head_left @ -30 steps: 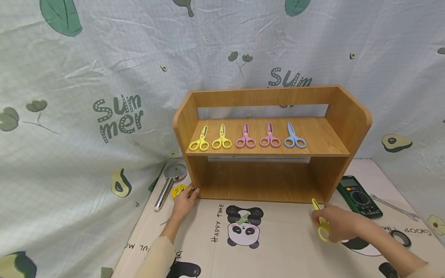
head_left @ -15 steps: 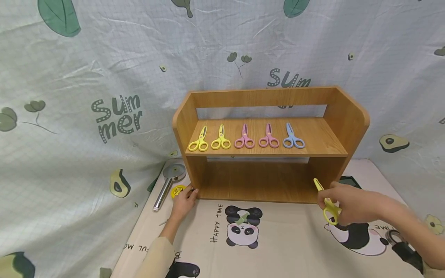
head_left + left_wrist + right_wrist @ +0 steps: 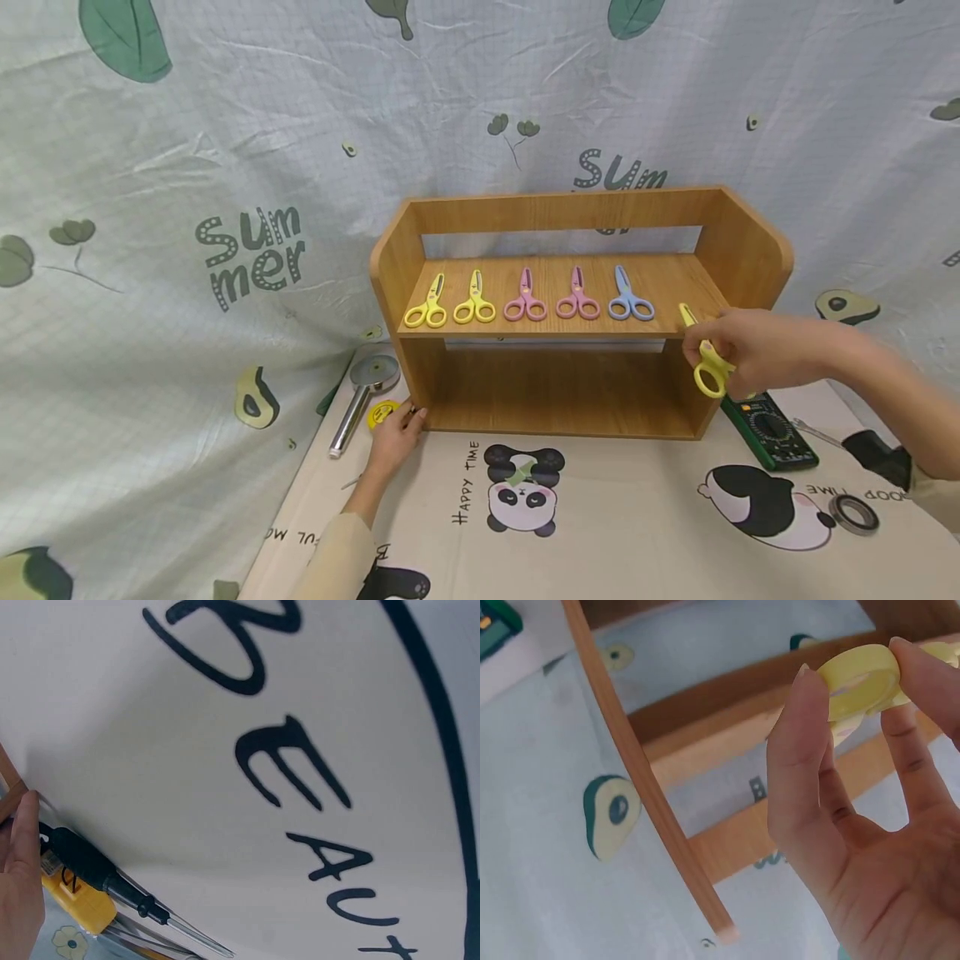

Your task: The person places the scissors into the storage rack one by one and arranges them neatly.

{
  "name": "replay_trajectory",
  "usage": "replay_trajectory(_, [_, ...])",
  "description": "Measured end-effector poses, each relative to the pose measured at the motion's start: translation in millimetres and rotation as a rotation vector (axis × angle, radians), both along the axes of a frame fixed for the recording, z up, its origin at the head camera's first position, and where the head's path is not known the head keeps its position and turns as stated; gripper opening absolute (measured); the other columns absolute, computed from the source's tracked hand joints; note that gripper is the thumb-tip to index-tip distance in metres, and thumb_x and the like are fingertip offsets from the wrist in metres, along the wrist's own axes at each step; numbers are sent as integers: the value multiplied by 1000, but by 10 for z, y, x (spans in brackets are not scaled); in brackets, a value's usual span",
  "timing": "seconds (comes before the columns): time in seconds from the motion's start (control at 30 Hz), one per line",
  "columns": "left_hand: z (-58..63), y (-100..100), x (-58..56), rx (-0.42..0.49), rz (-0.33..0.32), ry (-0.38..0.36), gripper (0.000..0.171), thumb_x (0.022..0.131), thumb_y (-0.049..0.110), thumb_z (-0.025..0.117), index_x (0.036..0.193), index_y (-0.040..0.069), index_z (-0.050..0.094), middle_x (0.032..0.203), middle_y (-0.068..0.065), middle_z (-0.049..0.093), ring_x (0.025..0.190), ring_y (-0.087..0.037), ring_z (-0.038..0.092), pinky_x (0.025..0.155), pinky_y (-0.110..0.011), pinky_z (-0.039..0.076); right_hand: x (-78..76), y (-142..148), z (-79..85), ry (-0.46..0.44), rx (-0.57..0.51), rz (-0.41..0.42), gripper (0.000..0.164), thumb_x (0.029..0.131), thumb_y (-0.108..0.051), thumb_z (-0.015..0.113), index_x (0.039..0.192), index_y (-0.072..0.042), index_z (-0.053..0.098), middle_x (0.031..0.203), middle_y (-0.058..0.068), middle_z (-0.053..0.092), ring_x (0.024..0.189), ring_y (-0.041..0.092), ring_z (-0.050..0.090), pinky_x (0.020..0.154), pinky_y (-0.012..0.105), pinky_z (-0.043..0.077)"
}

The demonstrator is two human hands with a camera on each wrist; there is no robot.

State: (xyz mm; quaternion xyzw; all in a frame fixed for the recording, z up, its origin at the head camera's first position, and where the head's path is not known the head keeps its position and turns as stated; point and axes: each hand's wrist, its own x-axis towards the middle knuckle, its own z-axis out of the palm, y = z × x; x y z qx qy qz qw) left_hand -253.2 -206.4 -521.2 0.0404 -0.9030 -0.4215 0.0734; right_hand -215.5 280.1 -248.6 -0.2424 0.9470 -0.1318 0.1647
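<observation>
A two-tier wooden shelf (image 3: pixel 570 208) stands on the table. Along its upper board lie two yellow scissors (image 3: pixel 476 310), two pink scissors (image 3: pixel 576 305) and one pair of blue scissors (image 3: pixel 624 302), blades to the back. My right hand (image 3: pixel 780 348) pinches another pair of yellow scissors (image 3: pixel 718 363) by the handles, blade tip up, over the upper board's front right edge. Thumb and fingers meet its ring handle (image 3: pixel 864 664) in the right wrist view. My left hand (image 3: pixel 394 437) rests at the shelf's lower left corner, its fingers touching the wood.
Left of the shelf are a shower head (image 3: pixel 367 385), a yellow tape measure (image 3: pixel 382 412) and a black-handled tool (image 3: pixel 84 859). On the right lie a green multimeter (image 3: pixel 772 432), a wrench (image 3: pixel 816 432) and a roll of black tape (image 3: pixel 853 515).
My right hand has risen with the yellow scissors from the lower shelf's front right corner to the upper board's right end. The left hand stays in place.
</observation>
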Motion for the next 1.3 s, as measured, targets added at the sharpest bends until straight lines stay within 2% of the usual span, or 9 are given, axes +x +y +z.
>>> replay_trajectory(0.17, [-9, -4, 9, -7, -1, 5, 45, 106, 20, 60, 144, -6, 57, 121, -30, 72, 95, -32, 75, 74, -38, 65, -214, -58, 184, -55, 16, -47, 43, 74, 3, 79, 107, -19, 62, 93, 6, 57, 74, 21, 56, 60, 30, 53])
replay_trajectory(0.27, [-11, -4, 8, -13, -2, 6, 45, 107, 20, 60, 143, -5, 57, 119, -29, 73, 93, -30, 74, 73, -37, 64, -327, -90, 272, -81, 32, -73, 42, 75, 4, 75, 110, -16, 63, 94, 9, 56, 78, 22, 56, 61, 32, 57])
replay_trajectory(0.5, [7, -29, -6, 6, -3, 9, 45, 106, 20, 60, 143, -5, 57, 120, -29, 73, 93, -29, 74, 73, -37, 65, -612, -237, 408, -114, 56, -113, 38, 80, 3, 72, 113, -11, 59, 96, 11, 51, 82, 25, 54, 63, 33, 57])
replay_trajectory(0.7, [-31, -18, -16, 6, -10, 30, 44, 106, 19, 61, 142, -5, 59, 116, -28, 74, 90, -28, 74, 71, -35, 64, -820, -293, 391, -153, 59, -159, 38, 80, 3, 72, 112, -10, 55, 105, 14, 48, 92, 28, 53, 68, 37, 62])
replay_trajectory(0.83, [-47, -12, -15, 9, -16, 32, 44, 106, 19, 61, 142, -5, 58, 120, -29, 73, 98, -33, 75, 76, -37, 64, -911, -264, 357, -159, 71, -212, 39, 79, 3, 72, 112, -9, 56, 114, 18, 46, 101, 33, 52, 73, 41, 65])
replay_trajectory(0.93, [-34, -1, -9, 4, -17, 41, 45, 106, 20, 60, 144, -5, 57, 123, -30, 71, 104, -36, 74, 79, -40, 65, -967, -235, 340, -158, 82, -250, 39, 80, 2, 70, 114, -9, 56, 113, 19, 46, 102, 34, 51, 74, 41, 65])
replay_trajectory(1.07, [-6, 8, -2, -5, -16, 33, 46, 106, 20, 60, 145, -5, 56, 124, -30, 71, 104, -35, 74, 80, -41, 64, -1042, -219, 340, -196, 102, -272, 41, 79, 3, 64, 118, -8, 56, 108, 16, 47, 100, 32, 50, 75, 39, 63])
replay_trajectory(1.3, [-17, 15, 11, -6, -6, 35, 43, 106, 18, 60, 142, -5, 58, 123, -30, 72, 101, -33, 74, 77, -39, 64, -1122, -251, 304, -228, 134, -310, 43, 80, 5, 65, 120, -7, 58, 110, 17, 46, 99, 34, 50, 74, 38, 62])
